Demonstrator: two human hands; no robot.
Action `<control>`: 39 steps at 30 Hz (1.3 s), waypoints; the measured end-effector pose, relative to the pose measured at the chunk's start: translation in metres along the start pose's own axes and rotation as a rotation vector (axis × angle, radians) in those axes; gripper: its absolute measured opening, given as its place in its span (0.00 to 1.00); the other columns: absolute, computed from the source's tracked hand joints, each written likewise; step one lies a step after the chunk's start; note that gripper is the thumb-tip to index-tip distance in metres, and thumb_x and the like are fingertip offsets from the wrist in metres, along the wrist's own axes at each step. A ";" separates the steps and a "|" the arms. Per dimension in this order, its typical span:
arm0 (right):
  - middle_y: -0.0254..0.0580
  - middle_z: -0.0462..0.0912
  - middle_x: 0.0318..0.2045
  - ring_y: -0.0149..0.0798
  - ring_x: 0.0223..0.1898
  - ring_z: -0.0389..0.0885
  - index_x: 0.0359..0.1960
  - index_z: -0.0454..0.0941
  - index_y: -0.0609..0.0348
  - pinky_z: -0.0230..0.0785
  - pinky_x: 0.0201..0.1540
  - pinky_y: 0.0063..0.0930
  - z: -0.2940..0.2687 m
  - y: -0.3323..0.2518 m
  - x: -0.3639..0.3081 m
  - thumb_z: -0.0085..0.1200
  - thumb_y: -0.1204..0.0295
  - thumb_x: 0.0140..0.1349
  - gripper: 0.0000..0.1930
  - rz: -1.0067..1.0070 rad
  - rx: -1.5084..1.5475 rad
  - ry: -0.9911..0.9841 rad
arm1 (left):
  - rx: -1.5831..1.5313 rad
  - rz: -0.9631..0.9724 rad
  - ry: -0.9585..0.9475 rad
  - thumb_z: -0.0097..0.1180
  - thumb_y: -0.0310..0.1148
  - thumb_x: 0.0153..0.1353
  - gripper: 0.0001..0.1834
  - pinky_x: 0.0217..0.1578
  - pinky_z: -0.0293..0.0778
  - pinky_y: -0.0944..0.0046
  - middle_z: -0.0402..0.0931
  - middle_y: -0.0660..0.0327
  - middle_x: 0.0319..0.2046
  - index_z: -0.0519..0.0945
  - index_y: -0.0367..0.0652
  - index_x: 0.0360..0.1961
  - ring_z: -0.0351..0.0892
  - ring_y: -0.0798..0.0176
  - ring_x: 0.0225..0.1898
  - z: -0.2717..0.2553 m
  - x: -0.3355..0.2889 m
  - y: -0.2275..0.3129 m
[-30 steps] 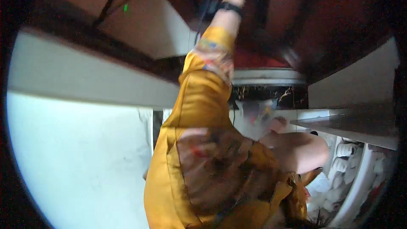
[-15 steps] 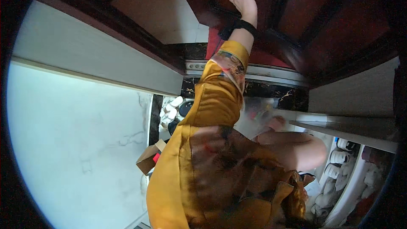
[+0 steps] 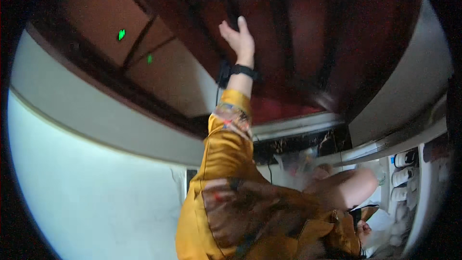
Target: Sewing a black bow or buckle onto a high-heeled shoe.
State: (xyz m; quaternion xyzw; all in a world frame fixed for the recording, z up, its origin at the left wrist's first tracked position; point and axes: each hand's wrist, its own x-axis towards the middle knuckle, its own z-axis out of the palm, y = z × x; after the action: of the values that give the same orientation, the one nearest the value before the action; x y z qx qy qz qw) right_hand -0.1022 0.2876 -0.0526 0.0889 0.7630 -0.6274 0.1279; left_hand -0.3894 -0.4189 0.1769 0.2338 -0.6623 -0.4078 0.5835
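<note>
My left hand point(image 3: 238, 41) is stretched forward, fingers apart, against or just in front of the dark red panelled door point(image 3: 308, 33). I cannot tell whether the palm touches it. A black band point(image 3: 244, 71) circles that wrist, below it a shiny yellow sleeve point(image 3: 226, 144). My right hand point(image 3: 364, 231) shows only in part at the lower right, its fingers curled beside a pale, blurred thing. Whatever it may hold is hidden.
Past the door's left edge lies a brown floor point(image 3: 108, 17). A metal threshold point(image 3: 296, 124) runs under the door. Several white shoes point(image 3: 402, 177) stand on a rack at the right. A clear plastic bag point(image 3: 293, 163) lies by my bare leg point(image 3: 353, 188).
The view has tilted up, so the door and its opening show more. My left hand appears lower and further left. My right hand has come into sight at the lower right.
</note>
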 end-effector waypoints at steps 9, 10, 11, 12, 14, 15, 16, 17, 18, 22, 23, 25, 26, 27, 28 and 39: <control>0.27 0.69 0.14 0.22 0.15 0.62 0.16 0.70 0.58 0.53 0.17 0.20 0.007 0.071 0.019 0.52 0.75 0.54 0.10 -0.171 0.197 0.133 | 0.044 0.469 0.033 0.49 0.52 0.57 0.40 0.61 0.46 0.53 0.44 0.40 0.62 0.54 0.30 0.59 0.44 0.44 0.64 -0.002 0.050 0.130; 0.27 0.69 0.14 0.22 0.13 0.61 0.16 0.70 0.58 0.52 0.16 0.20 0.017 0.055 0.019 0.51 0.75 0.54 0.10 -0.212 0.140 0.128 | 0.048 0.472 0.021 0.50 0.51 0.57 0.40 0.61 0.46 0.52 0.43 0.39 0.62 0.54 0.30 0.59 0.43 0.43 0.64 -0.005 0.061 0.136; 0.27 0.70 0.13 0.21 0.11 0.60 0.17 0.71 0.58 0.50 0.13 0.19 0.018 0.033 0.014 0.50 0.74 0.56 0.10 -0.026 -0.047 0.133 | 0.020 0.491 0.035 0.50 0.51 0.56 0.39 0.61 0.46 0.52 0.46 0.38 0.61 0.56 0.30 0.58 0.44 0.43 0.63 -0.007 0.077 0.140; 0.27 0.70 0.13 0.21 0.11 0.60 0.17 0.71 0.58 0.50 0.13 0.19 0.023 0.017 0.017 0.50 0.74 0.56 0.10 -0.012 -0.046 0.144 | 0.057 0.485 0.088 0.50 0.52 0.56 0.38 0.60 0.48 0.53 0.50 0.39 0.59 0.59 0.29 0.56 0.48 0.43 0.62 -0.006 0.090 0.134; 0.27 0.70 0.13 0.21 0.10 0.60 0.17 0.72 0.58 0.50 0.12 0.18 0.030 -0.004 0.012 0.50 0.72 0.58 0.12 0.051 0.062 0.182 | 0.008 0.367 0.021 0.50 0.52 0.55 0.37 0.59 0.51 0.54 0.54 0.41 0.57 0.61 0.29 0.55 0.53 0.44 0.60 -0.008 0.101 0.134; 0.27 0.70 0.13 0.21 0.10 0.60 0.17 0.72 0.58 0.50 0.12 0.18 0.034 -0.018 0.013 0.50 0.72 0.58 0.12 0.067 0.065 0.194 | -0.007 0.256 0.047 0.51 0.52 0.55 0.37 0.59 0.52 0.54 0.55 0.42 0.57 0.62 0.29 0.54 0.55 0.45 0.59 -0.005 0.099 0.130; 0.27 0.70 0.15 0.21 0.14 0.60 0.19 0.72 0.60 0.52 0.15 0.18 0.041 -0.032 0.011 0.52 0.73 0.56 0.09 0.104 0.013 0.203 | -0.020 0.145 0.072 0.51 0.52 0.55 0.37 0.58 0.53 0.54 0.56 0.42 0.56 0.62 0.29 0.54 0.56 0.45 0.58 -0.001 0.092 0.123; 0.26 0.69 0.17 0.21 0.17 0.60 0.21 0.72 0.61 0.54 0.19 0.17 0.048 -0.043 0.008 0.54 0.74 0.55 0.07 0.140 -0.042 0.203 | 0.050 0.220 0.065 0.51 0.52 0.55 0.37 0.59 0.52 0.54 0.55 0.42 0.57 0.62 0.30 0.54 0.54 0.46 0.59 -0.003 0.084 0.110; 0.26 0.69 0.17 0.21 0.17 0.60 0.21 0.72 0.61 0.54 0.19 0.17 0.051 -0.056 0.007 0.54 0.74 0.55 0.07 0.152 -0.042 0.214 | 0.128 0.275 0.013 0.52 0.51 0.54 0.37 0.59 0.51 0.53 0.53 0.43 0.59 0.61 0.30 0.55 0.51 0.45 0.61 0.004 0.074 0.102; 0.26 0.69 0.16 0.21 0.17 0.61 0.19 0.72 0.60 0.54 0.19 0.18 0.055 -0.067 0.005 0.54 0.74 0.55 0.08 0.148 0.028 0.231 | 0.279 0.611 -0.116 0.53 0.52 0.53 0.40 0.61 0.45 0.50 0.48 0.44 0.62 0.58 0.32 0.58 0.44 0.45 0.64 0.042 0.059 0.115; 0.27 0.69 0.16 0.21 0.17 0.62 0.19 0.71 0.60 0.56 0.20 0.18 0.051 -0.059 0.007 0.54 0.75 0.54 0.08 0.150 0.017 0.237 | 0.323 0.686 -0.118 0.53 0.52 0.53 0.40 0.61 0.45 0.50 0.47 0.46 0.62 0.58 0.34 0.58 0.43 0.45 0.64 0.047 0.061 0.126; 0.34 0.70 0.19 0.25 0.21 0.65 0.17 0.66 0.61 0.59 0.23 0.21 0.029 0.011 0.015 0.53 0.84 0.49 0.09 0.066 0.037 0.268 | 0.383 0.863 -0.110 0.51 0.54 0.54 0.40 0.61 0.44 0.48 0.47 0.48 0.63 0.57 0.36 0.59 0.42 0.46 0.65 0.058 0.071 0.160; 0.34 0.70 0.19 0.25 0.21 0.65 0.17 0.66 0.61 0.59 0.23 0.21 0.037 0.017 0.011 0.53 0.84 0.49 0.09 0.064 0.075 0.306 | 0.396 0.962 -0.116 0.50 0.54 0.54 0.40 0.61 0.44 0.48 0.47 0.50 0.63 0.58 0.37 0.60 0.42 0.46 0.65 0.071 0.076 0.175; 0.36 0.70 0.19 0.26 0.22 0.65 0.16 0.65 0.61 0.60 0.25 0.21 0.040 0.011 0.011 0.51 0.86 0.47 0.10 0.058 0.192 0.333 | 0.439 0.986 -0.117 0.48 0.55 0.55 0.39 0.61 0.43 0.47 0.47 0.50 0.63 0.57 0.38 0.60 0.42 0.46 0.65 0.067 0.081 0.193; 0.38 0.70 0.19 0.28 0.22 0.66 0.15 0.64 0.61 0.60 0.26 0.22 0.041 0.006 0.011 0.49 0.89 0.46 0.11 0.054 0.302 0.356 | 0.438 0.991 -0.127 0.48 0.56 0.55 0.39 0.61 0.42 0.47 0.47 0.50 0.63 0.57 0.39 0.60 0.42 0.46 0.65 0.064 0.084 0.204; 0.34 0.75 0.22 0.23 0.24 0.69 0.27 0.77 0.65 0.63 0.25 0.18 0.026 -0.018 0.000 0.56 0.67 0.56 0.11 0.169 -0.083 0.219 | 0.197 1.030 -0.003 0.50 0.51 0.56 0.32 0.55 0.56 0.52 0.61 0.41 0.51 0.67 0.32 0.51 0.59 0.45 0.54 0.102 0.075 0.159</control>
State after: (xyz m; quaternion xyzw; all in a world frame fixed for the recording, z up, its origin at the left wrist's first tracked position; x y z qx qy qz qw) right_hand -0.1049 0.2583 -0.0408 0.2152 0.7875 -0.5688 0.1001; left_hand -0.4774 -0.3616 0.3506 -0.0688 -0.7276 -0.0042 0.6825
